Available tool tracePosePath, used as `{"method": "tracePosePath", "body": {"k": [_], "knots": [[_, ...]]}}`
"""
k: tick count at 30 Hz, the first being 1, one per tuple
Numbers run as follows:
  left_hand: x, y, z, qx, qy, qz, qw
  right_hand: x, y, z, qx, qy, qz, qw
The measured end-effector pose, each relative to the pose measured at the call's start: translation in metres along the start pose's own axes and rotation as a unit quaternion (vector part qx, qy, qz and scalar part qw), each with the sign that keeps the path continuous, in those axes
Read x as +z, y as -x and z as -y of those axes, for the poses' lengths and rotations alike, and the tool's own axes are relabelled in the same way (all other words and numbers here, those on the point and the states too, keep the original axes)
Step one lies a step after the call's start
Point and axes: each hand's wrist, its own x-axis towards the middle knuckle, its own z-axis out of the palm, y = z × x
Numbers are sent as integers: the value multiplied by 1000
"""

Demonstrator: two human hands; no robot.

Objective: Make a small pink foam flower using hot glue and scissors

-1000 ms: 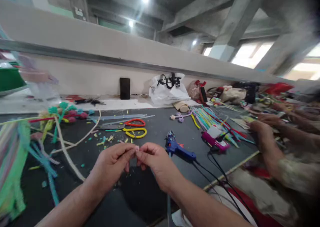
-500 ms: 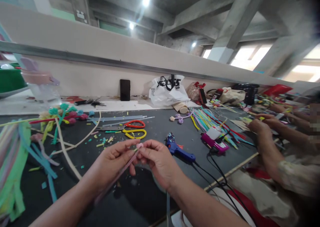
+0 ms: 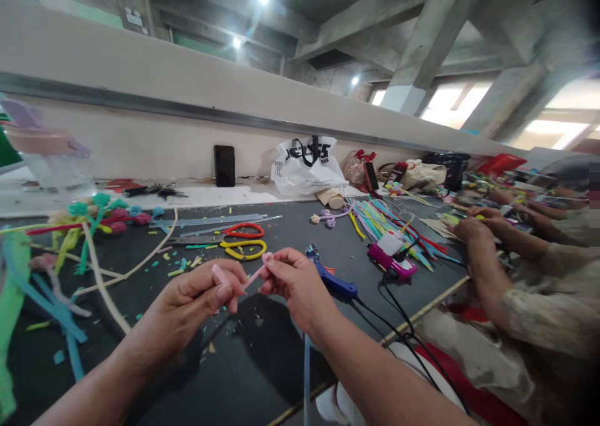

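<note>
A thin pink chenille stem [image 3: 254, 277] stretches between my two hands above the dark table. My right hand [image 3: 297, 288] pinches its small curled end between thumb and fingers. Closed around the other stretch is my left hand [image 3: 199, 298], with a bent piece of the pink stem poking up past the thumb. Just beyond the hands lie scissors with yellow handles [image 3: 244, 257] and a pair with red handles [image 3: 244, 230]. To the right of my right hand rests a blue glue gun [image 3: 335, 281].
Coloured stems [image 3: 40, 307] and fuzzy pompom-like pieces [image 3: 117, 220] lie at the left. A magenta glue gun [image 3: 392, 263] with cords, a bundle of stems [image 3: 375, 220], a phone [image 3: 224, 165] and a white bag [image 3: 307, 167] are further back. A co-worker's arm [image 3: 487, 276] is at right.
My hands have moved apart, mainly the left hand to the left, so more pink stem shows between them. The stem's long trailing part beneath my left hand is no longer visible. The view has shifted slightly right.
</note>
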Motion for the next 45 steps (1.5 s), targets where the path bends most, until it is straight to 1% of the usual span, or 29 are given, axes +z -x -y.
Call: {"method": "tracePosePath", "body": {"k": [4,6,8,11,14,19,22,24,26,29,34,38,41,43,45], "knots": [[6,0,-4,-90,-52,90,991,10,7,1,-79,103,-15,991],[11,0,-4,-132,-56,121,982,13,10,1,-104,144,-24,984],[14,-1,-1,-174,-37,120,977,16,13,0,-118,171,-32,978],[16,-3,2,-229,1,99,969,16,16,-5,-144,210,-41,966],[16,-4,3,-251,35,85,964,14,16,-12,-184,264,-41,946],[20,-3,-2,-247,58,73,965,13,19,-18,-220,362,-45,905],[22,-4,-4,-247,108,31,963,12,21,-20,-257,411,-35,874],[22,-6,-4,-234,153,4,960,12,22,-20,-278,429,-19,859],[21,-6,-3,-222,179,1,959,12,22,-20,-283,429,4,858],[19,-6,0,-220,177,10,959,12,22,-18,-282,425,33,860],[17,-6,2,-229,126,10,965,11,21,-19,-289,440,58,848],[16,-7,1,-226,48,-9,973,10,20,-22,-301,464,70,831],[15,-8,1,-190,20,-27,981,10,20,-23,-312,471,80,821],[13,-9,2,-162,35,-35,986,10,20,-21,-314,466,95,822],[12,-9,3,-155,60,-37,985,11,20,-19,-305,455,112,829]]}}
